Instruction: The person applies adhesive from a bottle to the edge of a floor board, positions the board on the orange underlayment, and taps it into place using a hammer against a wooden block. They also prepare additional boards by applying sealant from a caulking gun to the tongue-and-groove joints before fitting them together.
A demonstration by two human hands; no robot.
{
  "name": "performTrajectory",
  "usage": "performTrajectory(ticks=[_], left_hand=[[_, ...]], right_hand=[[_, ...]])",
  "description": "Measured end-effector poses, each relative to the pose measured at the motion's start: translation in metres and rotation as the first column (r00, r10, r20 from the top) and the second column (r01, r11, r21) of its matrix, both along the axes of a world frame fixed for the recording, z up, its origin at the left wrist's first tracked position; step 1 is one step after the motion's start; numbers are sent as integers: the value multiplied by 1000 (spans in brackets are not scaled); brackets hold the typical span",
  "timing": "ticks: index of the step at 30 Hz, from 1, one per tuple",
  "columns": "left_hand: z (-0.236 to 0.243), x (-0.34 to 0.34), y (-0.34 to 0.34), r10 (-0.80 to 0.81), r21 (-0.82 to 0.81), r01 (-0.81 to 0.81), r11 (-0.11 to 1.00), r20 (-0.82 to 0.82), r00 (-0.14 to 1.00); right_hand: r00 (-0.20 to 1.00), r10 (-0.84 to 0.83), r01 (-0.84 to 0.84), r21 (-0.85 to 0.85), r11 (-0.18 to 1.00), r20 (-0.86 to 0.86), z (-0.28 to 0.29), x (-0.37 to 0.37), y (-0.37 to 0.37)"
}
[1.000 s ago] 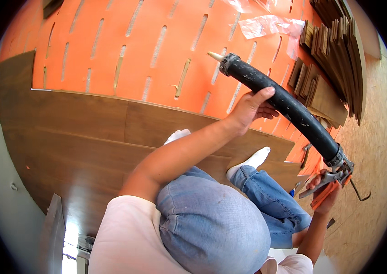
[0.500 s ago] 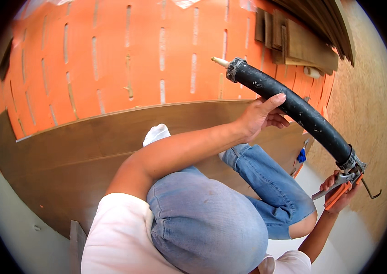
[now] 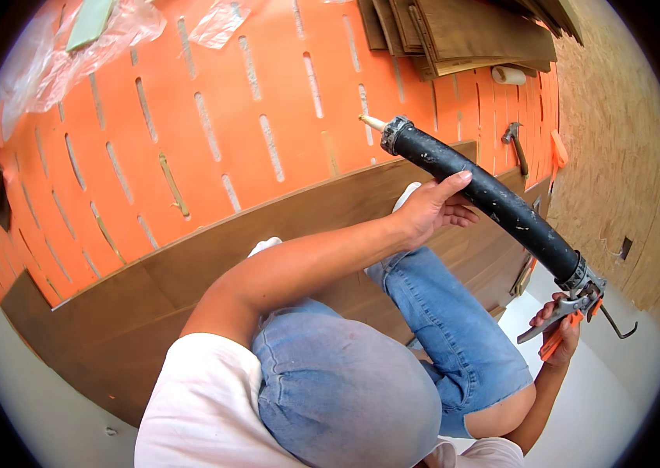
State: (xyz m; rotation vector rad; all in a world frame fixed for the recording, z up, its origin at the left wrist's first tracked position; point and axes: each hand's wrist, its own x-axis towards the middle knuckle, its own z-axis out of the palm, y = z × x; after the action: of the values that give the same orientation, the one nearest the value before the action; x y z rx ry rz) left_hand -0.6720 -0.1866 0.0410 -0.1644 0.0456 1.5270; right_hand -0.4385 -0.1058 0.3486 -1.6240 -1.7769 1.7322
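Note:
Both my hands hold a long caulking gun [image 3: 501, 207] with a speckled black barrel, slanting from upper left to lower right. Its pale nozzle [image 3: 373, 122], with a yellowish tip, points left above the orange underlay [image 3: 228, 148]. My left hand [image 3: 433, 212] supports the barrel near the nozzle end, thumb on top and fingers underneath. At the rear, my right hand [image 3: 565, 335] is closed around the grey and orange handle [image 3: 554, 318]. A bent metal rod [image 3: 618, 326] sticks out behind it. Below the gun run laid brown floor planks [image 3: 197, 265].
Brown planks [image 3: 486, 31] lie stacked at the far right beside a white roll [image 3: 508, 75]. A hammer [image 3: 516, 148] rests on the underlay near bare plywood [image 3: 603, 156]. Crumpled clear plastic [image 3: 111, 47] lies at the far left. Brownish adhesive beads [image 3: 174, 187] fill some underlay slots.
The view has turned, bringing the hammer and far-left plastic into sight. In the picture the gun sits slightly lower and further left at its rear. Both hands keep their hold.

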Motion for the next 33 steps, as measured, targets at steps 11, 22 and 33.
performTrajectory(ticks=[11,22,33], left_hand=[[-10,-6,-5,79,-67,-78,995,17,997],[33,-87,-46,380,-193,-463,865,-351,856],[59,-256,-95,497,-9,-762,647,-754,430]], right_hand=[[966,-172,150,-120,981,-195,-48,0,-2],[939,118,-161,-112,981,-323,-101,-46,19],[756,157,-284,-102,953,-635,-161,-266,-15]])
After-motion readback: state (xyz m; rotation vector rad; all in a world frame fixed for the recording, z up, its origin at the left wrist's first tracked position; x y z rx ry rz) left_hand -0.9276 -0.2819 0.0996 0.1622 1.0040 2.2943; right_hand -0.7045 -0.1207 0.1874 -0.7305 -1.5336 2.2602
